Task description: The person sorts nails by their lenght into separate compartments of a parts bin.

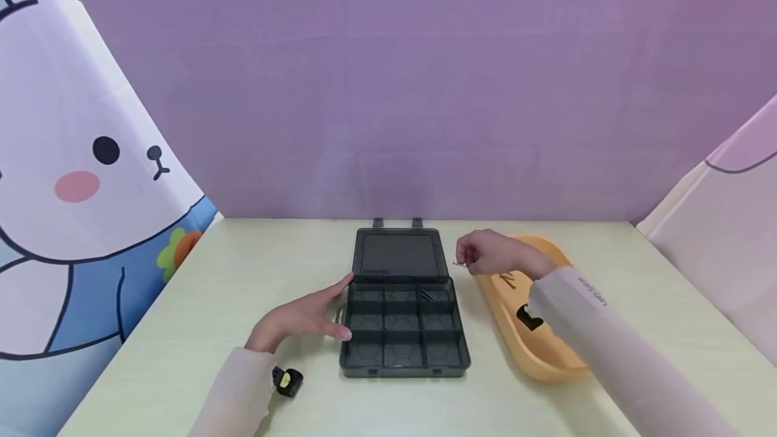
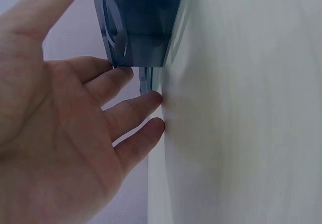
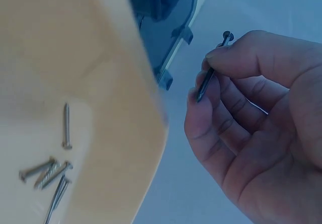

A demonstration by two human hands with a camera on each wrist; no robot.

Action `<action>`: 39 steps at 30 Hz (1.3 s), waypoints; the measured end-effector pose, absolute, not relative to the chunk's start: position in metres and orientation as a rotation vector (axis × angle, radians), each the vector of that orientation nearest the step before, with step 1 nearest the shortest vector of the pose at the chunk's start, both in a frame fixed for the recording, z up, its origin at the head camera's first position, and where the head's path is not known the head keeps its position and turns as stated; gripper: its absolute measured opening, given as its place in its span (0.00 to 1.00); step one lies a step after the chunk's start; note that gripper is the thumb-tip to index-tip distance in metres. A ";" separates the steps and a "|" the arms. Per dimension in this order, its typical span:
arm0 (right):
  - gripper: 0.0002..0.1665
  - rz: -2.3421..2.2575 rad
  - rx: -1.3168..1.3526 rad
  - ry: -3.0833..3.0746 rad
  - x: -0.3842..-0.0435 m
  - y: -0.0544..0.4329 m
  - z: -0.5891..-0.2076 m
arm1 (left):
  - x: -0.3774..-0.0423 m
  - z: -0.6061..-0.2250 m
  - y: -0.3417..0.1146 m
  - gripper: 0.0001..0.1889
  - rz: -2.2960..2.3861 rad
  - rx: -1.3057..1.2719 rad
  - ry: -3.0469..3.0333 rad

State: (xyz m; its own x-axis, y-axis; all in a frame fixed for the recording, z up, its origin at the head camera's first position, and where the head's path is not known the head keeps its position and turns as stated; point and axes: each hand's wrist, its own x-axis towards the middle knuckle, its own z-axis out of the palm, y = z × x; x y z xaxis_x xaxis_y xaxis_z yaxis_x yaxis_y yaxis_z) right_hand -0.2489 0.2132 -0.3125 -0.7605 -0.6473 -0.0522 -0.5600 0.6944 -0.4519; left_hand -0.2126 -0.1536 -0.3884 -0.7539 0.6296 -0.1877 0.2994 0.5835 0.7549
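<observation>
A dark translucent compartment box (image 1: 403, 332) lies on the table with its lid (image 1: 397, 253) folded back. Several nails (image 1: 429, 295) lie in its back right compartment. My left hand (image 1: 302, 317) rests along the box's left side, thumb and fingers spread and touching its edge. Just right of the lid, my right hand (image 1: 488, 251) pinches a nail (image 3: 213, 72) between thumb and fingertips; a second nail head shows close behind it in the right wrist view. Beneath that forearm stands a yellow-orange tray (image 1: 506, 329) with several loose nails (image 3: 67, 126) inside.
The box and tray stand side by side on a pale table (image 1: 303, 410), a narrow gap between them. A purple cloth (image 1: 394, 86) hangs behind the table's back edge. Cartoon-printed fabric (image 1: 79, 221) hangs at the left.
</observation>
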 end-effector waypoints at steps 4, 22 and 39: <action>0.07 -0.627 -0.968 2.685 -0.251 0.206 -0.316 | -0.213 -0.390 -0.155 0.60 1.053 0.796 2.356; 0.07 -0.621 -0.929 2.656 -0.253 0.188 -0.317 | -0.212 -0.388 -0.152 0.59 1.065 0.848 2.344; 0.08 -0.608 -0.846 2.622 -0.249 0.172 -0.329 | -0.213 -0.389 -0.149 0.59 1.063 0.853 2.350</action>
State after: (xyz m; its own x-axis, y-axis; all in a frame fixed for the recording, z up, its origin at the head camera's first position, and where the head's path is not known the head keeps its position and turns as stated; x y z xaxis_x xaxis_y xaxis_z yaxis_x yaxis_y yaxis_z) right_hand -0.2493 0.1723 -0.3289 -0.7741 -0.6108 -0.1664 -0.4754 0.7345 -0.4843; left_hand -0.2126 -0.1493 -0.3892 -0.7225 0.6805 -0.1223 0.3574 0.5190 0.7764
